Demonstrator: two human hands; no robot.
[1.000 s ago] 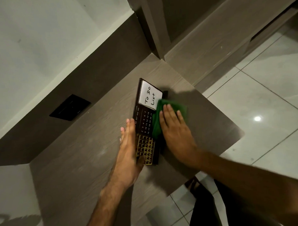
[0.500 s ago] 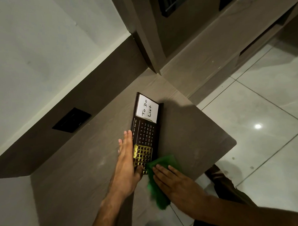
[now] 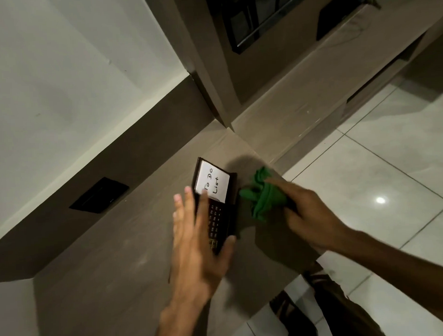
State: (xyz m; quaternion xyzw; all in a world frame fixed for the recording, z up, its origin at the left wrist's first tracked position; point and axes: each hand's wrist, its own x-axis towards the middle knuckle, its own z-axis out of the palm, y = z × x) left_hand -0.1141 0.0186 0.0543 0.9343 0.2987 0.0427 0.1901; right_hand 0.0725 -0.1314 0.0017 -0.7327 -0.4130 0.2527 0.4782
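Right hand (image 3: 305,215) swung its clutched green fabric cloth (image 3: 263,196) beside the dark rectangular calendar (image 3: 216,193) (left hand (image 3: 198,246) flat, steadying it); wiping judged ongoing, firm pass due.

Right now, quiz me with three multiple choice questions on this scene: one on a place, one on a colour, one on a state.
1. Where is the green cloth relative to the dark board?
A) left of it
B) right of it
C) on top of it
2. What colour is the To Do List note?
A) white
B) yellow
C) pink
3. How is the cloth?
A) spread flat
B) folded square
C) bunched in the right hand
Answers: 1 B, it is beside the board's right edge. 2 A, white paper, dark writing. 3 C, the fingers grip it crumpled.
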